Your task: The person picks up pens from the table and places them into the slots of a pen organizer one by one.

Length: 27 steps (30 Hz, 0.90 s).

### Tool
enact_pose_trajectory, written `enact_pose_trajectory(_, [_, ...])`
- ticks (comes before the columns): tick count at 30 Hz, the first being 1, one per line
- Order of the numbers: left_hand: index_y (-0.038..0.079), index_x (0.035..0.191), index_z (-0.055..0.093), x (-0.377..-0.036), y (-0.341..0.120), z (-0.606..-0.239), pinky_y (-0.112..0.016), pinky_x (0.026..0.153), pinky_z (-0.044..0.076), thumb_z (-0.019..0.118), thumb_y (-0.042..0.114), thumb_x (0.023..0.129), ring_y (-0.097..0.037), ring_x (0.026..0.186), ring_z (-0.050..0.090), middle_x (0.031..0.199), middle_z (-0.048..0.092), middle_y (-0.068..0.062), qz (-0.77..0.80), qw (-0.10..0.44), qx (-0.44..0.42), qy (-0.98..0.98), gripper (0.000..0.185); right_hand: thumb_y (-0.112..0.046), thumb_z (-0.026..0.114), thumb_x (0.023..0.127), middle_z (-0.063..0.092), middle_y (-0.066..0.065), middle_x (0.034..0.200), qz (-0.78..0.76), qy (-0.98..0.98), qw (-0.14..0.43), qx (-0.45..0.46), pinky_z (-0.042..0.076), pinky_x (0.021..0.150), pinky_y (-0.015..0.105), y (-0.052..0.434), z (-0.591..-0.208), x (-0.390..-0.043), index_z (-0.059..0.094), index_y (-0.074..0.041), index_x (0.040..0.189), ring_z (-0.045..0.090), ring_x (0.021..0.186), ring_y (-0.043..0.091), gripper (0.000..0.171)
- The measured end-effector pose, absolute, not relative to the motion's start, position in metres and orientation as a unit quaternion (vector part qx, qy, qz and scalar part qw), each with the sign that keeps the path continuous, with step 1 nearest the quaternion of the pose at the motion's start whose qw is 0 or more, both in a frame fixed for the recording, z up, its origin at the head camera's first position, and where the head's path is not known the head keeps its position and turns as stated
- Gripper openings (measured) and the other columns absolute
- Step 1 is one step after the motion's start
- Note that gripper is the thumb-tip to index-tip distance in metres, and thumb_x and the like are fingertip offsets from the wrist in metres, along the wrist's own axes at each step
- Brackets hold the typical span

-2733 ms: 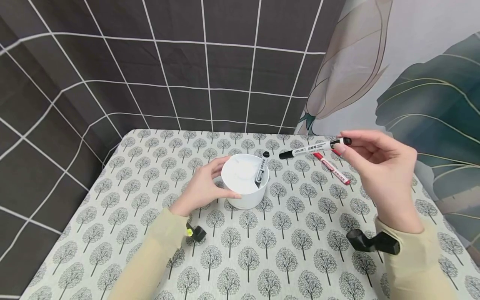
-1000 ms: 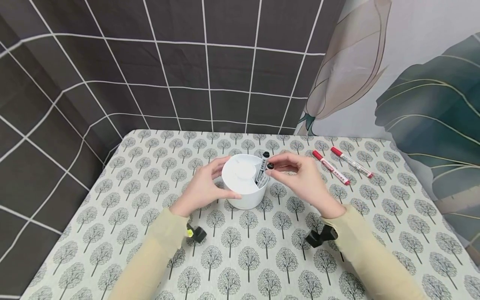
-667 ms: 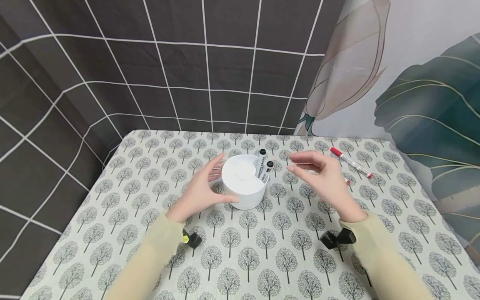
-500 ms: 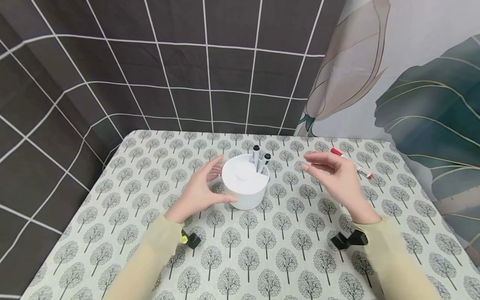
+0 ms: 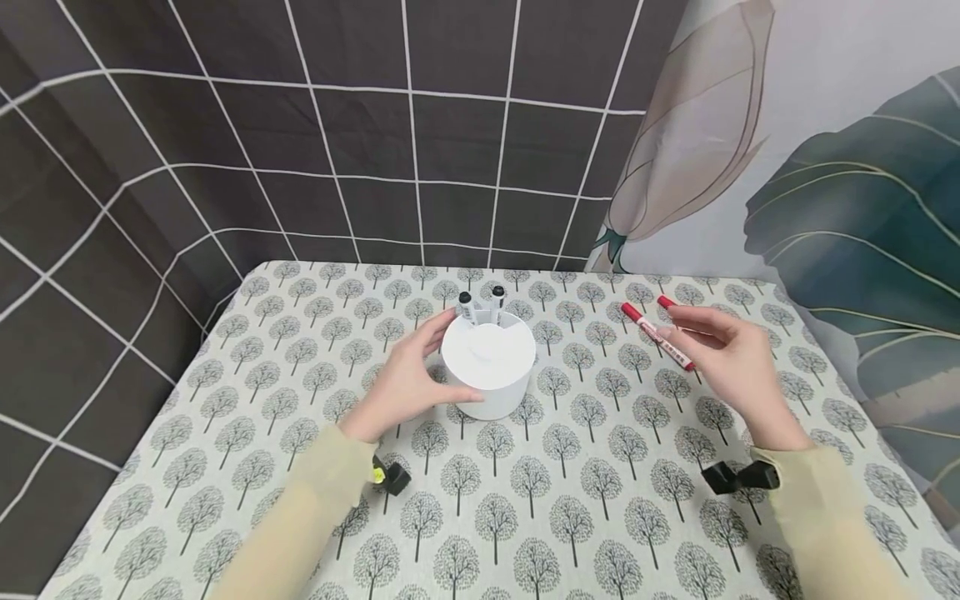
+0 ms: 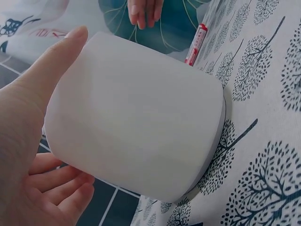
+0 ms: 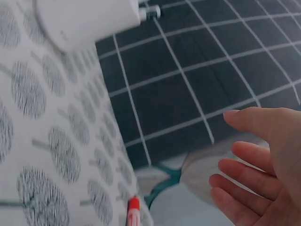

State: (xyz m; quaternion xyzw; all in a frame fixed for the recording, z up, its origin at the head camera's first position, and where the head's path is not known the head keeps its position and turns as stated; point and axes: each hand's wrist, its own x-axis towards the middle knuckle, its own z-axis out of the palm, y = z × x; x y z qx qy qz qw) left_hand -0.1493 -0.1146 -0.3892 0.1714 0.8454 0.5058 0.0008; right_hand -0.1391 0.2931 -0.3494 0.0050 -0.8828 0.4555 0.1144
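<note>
My left hand (image 5: 417, 372) grips the white round cup (image 5: 489, 360) from its left side, thumb on the near wall and fingers behind it. Two black markers (image 5: 480, 305) stand in the cup at its far rim. In the left wrist view the cup (image 6: 136, 117) fills the frame, with the thumb (image 6: 47, 80) along its wall. My right hand (image 5: 722, 346) hovers empty, fingers relaxed, just right of a red marker (image 5: 657, 334) lying on the cloth. A second red marker (image 5: 665, 301) is mostly hidden behind the fingers. The right wrist view shows the spread fingers (image 7: 254, 155) holding nothing.
The table (image 5: 570, 500) wears a tree-print cloth. A dark grid-patterned curtain (image 5: 337, 125) hangs behind and to the left, and a leaf-print one (image 5: 840, 183) to the right. Black wrist-camera mounts (image 5: 392, 477) (image 5: 738, 477) sit under both sleeves.
My right hand put the black marker into the cup beside the other, let go and moved right to the red markers. The cup turned, carrying both black markers from its right side to its far rim.
</note>
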Motion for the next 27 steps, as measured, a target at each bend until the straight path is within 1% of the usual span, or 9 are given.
enact_pose_trajectory(5, [0.011,0.158,0.035,-0.149,-0.113,-0.390,-0.041,0.111,0.043,0.099,0.048,0.056,-0.026,0.131,0.053,0.152,0.048,-0.005,0.499,0.000,0.156,0.852,0.126,-0.034,0.076,0.094,0.068,0.017,0.125,0.420,-0.903,0.096,-0.004,0.051,0.076,0.008,0.311,-0.360,-0.147,0.068,-0.007,0.131,0.063,0.092,-0.007,0.046])
enact_pose_trajectory(9, [0.010,0.158,0.035,-0.147,-0.113,-0.392,-0.043,0.111,0.044,0.099,0.049,0.057,-0.029,0.132,0.053,0.154,0.046,-0.006,0.500,0.004,0.147,0.854,0.125,-0.040,0.076,0.093,0.069,0.020,0.121,0.384,-0.920,0.074,-0.009,0.049,0.075,0.012,0.325,-0.373,-0.154,0.067,-0.004,0.132,0.060,0.092,-0.003,0.054])
enact_pose_trajectory(13, [0.011,0.157,0.037,-0.147,-0.112,-0.393,-0.041,0.111,0.043,0.099,0.048,0.057,-0.027,0.132,0.052,0.152,0.048,-0.006,0.509,0.005,0.145,0.848,0.123,-0.042,0.076,0.093,0.070,0.020,0.120,0.366,-0.929,0.052,-0.020,0.048,0.076,0.018,0.336,-0.387,-0.158,0.066,-0.003,0.132,0.059,0.090,-0.002,0.056])
enact_pose_trajectory(16, [0.012,0.157,0.038,-0.147,-0.112,-0.394,-0.038,0.111,0.043,0.099,0.048,0.057,-0.025,0.133,0.052,0.152,0.048,-0.005,0.516,0.007,0.144,0.844,0.123,-0.038,0.078,0.092,0.071,0.020,0.115,0.355,-0.933,0.046,-0.021,0.047,0.075,0.018,0.343,-0.396,-0.162,0.067,-0.002,0.129,0.060,0.084,-0.004,0.053])
enact_pose_trajectory(18, [0.012,0.157,0.038,-0.148,-0.111,-0.394,-0.036,0.111,0.043,0.099,0.047,0.057,-0.025,0.133,0.052,0.153,0.047,-0.004,0.520,0.009,0.145,0.841,0.122,-0.034,0.080,0.091,0.072,0.020,0.112,0.353,-0.934,0.044,-0.019,0.048,0.073,0.018,0.347,-0.402,-0.163,0.068,-0.001,0.127,0.062,0.081,-0.003,0.050])
enact_pose_trajectory(24, [0.011,0.156,0.039,-0.149,-0.111,-0.394,-0.030,0.110,0.042,0.099,0.046,0.058,-0.022,0.134,0.050,0.154,0.045,-0.003,0.522,0.011,0.146,0.840,0.120,-0.029,0.084,0.087,0.072,0.016,0.107,0.342,-0.938,0.040,-0.023,0.050,0.068,0.020,0.351,-0.413,-0.166,0.070,-0.002,0.124,0.063,0.082,0.010,0.048])
enact_pose_trajectory(27, [0.010,0.156,0.039,-0.150,-0.111,-0.394,-0.029,0.110,0.042,0.099,0.045,0.058,-0.022,0.134,0.050,0.154,0.046,-0.003,0.523,0.013,0.147,0.840,0.121,-0.026,0.084,0.087,0.073,0.016,0.103,0.330,-0.943,0.049,-0.019,0.050,0.065,0.021,0.351,-0.415,-0.167,0.072,-0.002,0.120,0.063,0.081,0.014,0.043])
